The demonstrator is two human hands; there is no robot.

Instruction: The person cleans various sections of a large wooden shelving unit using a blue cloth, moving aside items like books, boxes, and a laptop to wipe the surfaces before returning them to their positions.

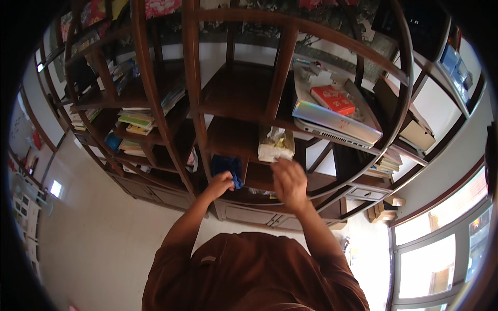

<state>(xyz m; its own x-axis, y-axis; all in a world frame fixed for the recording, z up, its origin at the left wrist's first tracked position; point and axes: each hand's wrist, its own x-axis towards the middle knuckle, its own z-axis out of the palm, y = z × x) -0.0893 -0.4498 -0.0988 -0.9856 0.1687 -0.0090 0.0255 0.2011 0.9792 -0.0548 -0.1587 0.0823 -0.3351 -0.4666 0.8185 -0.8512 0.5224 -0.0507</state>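
Observation:
My left hand [222, 184] is closed on a dark blue cloth [228, 166], which hangs at the front of a dark wooden shelf unit. Part of the cloth lies in the shadow of a lower compartment. To the right, my right hand [290, 182] is raised at the near end of a soft pack of tissues [276, 146]. Motion smears its fingers, so whether they touch the pack stays unclear. The pack is white and yellowish, with a tissue sticking up from its top, and it sits on a middle shelf.
Curved dark wooden shelves [236, 93] surround both hands. On the right, a silver laptop [332, 136] lies under a shiny box with a red box [333, 99] on top. Stacks of books [136, 122] fill shelves on the left. Cabinet doors [259, 215] run along the bottom.

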